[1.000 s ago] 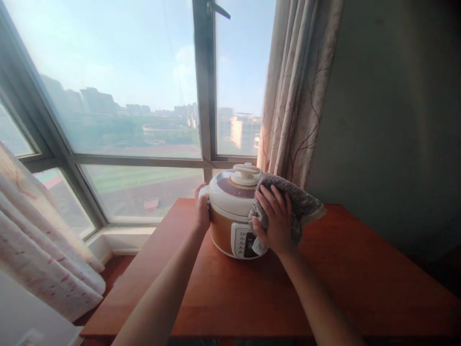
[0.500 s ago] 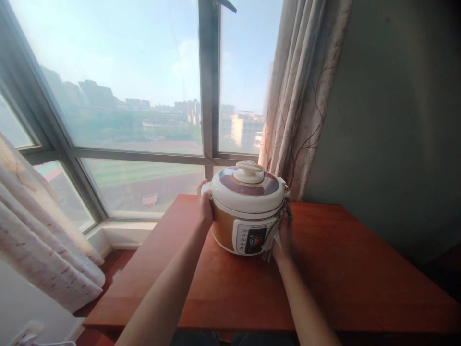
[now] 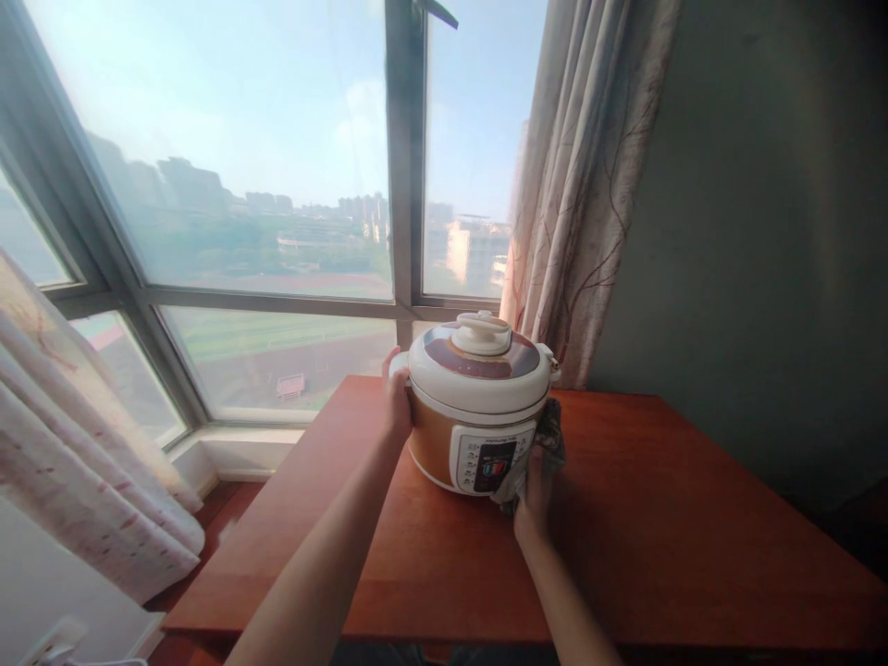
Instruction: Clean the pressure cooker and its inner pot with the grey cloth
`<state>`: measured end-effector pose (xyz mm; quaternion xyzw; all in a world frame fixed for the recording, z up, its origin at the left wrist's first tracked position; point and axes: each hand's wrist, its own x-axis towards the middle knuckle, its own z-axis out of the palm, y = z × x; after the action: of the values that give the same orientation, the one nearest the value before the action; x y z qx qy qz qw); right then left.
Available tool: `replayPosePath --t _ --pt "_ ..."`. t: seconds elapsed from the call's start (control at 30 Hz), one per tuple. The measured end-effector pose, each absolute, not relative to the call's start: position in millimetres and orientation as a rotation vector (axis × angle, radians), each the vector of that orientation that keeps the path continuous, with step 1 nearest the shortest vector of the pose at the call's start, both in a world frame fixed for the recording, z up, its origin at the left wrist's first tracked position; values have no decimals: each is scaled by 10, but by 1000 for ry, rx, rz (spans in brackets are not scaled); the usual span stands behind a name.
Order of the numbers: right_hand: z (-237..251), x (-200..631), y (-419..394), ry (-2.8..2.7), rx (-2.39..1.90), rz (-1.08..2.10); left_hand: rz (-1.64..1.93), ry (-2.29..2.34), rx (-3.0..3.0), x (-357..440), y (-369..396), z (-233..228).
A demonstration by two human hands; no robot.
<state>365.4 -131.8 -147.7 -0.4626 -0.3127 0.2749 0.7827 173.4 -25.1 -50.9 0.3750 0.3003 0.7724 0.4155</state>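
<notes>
Sliding lower — right hand [image 3: 534,490] fingers clutching cloth [image 3: 548,442] (cooker [image 3: 475,407] base); left hand [image 3: 398,407] still gripping side.

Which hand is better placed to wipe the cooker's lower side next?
Right. The right hand presses the cloth against the cooker low down; the left hand only braces the other side.

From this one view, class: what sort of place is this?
Probably a high-floor home room: a cooker on a wooden table, curtains, and a window over city buildings.
</notes>
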Motion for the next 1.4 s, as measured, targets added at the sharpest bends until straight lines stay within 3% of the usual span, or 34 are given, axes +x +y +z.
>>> replayPosePath --t 0.23,0.43,0.77,1.03,1.4 --pt "-1485 3694 -1221 -433 -1147 560 1938 788 978 1725 -270 -505" --pt "-1024 3638 -1413 -532 -1141 424 1930 758 961 1715 -236 -538" --pt "-148 4038 -1115 -1620 -769 -310 1892 744 998 1681 -235 -551" --pt "-281 4192 -905 -1341 -822 -86 1903 737 955 1712 -262 -512" --pt "-789 3920 -1328 -1052 -1061 142 1894 720 931 1714 -243 -539"
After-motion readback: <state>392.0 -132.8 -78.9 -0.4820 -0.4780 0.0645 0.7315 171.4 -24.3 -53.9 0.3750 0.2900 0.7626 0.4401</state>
